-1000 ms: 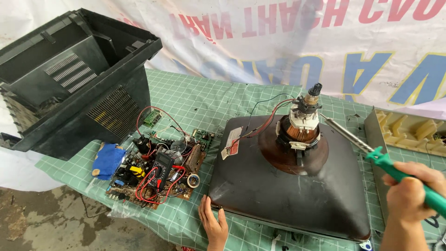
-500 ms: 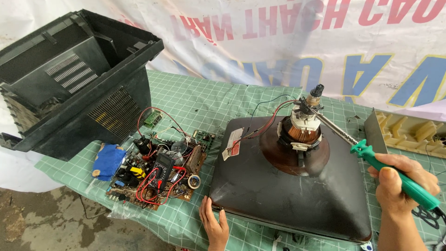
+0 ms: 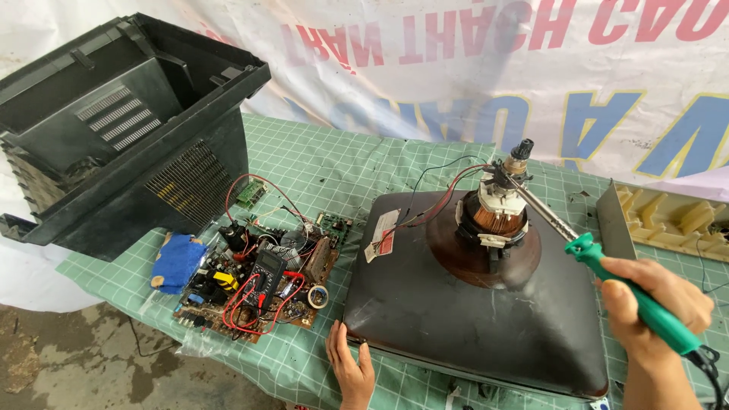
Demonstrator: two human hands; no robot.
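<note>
Right hand [image 3: 653,304] grips soldering iron [image 3: 607,266], tip hidden behind neck [image 3: 505,178].

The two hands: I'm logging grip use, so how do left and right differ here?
The left hand lies flat and empty against the front corner of the picture tube; the right hand is closed around a green-handled soldering iron. Left sits low at the tube's edge, right is raised beside it. Both are bare.
</note>
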